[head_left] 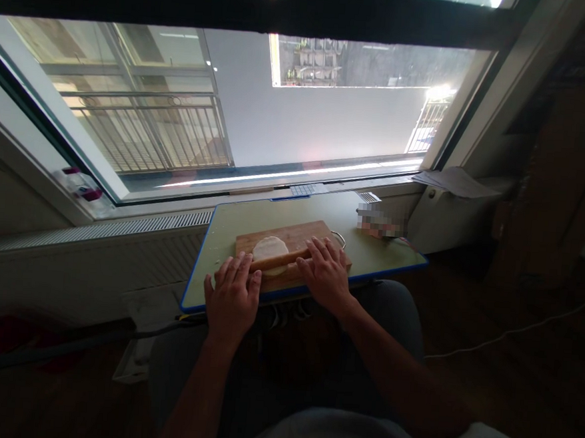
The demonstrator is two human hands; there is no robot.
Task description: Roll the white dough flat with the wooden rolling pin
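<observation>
A wooden rolling pin [278, 261] lies across a flat, round, pale sheet of dough [270, 247], covering its near part. My left hand [233, 292] is over the pin's left end, fingers curved across it and thumb at its side. Over the right end, my right hand [326, 269] rests with its fingers bent down around the pin. Both palms hide the ends of the pin. Beneath the dough is a wooden cutting board [312, 231] with a metal ring handle [340, 238] at its right side.
The board sits on a small pale-green table [237, 216] with a blue edge, above my knees. A blurred-out object [381, 222] stands at its right. Beyond are a radiator [172, 222] and a large window. A bottle [87, 190] is at the left sill; a white cable [509, 333] crosses the right floor.
</observation>
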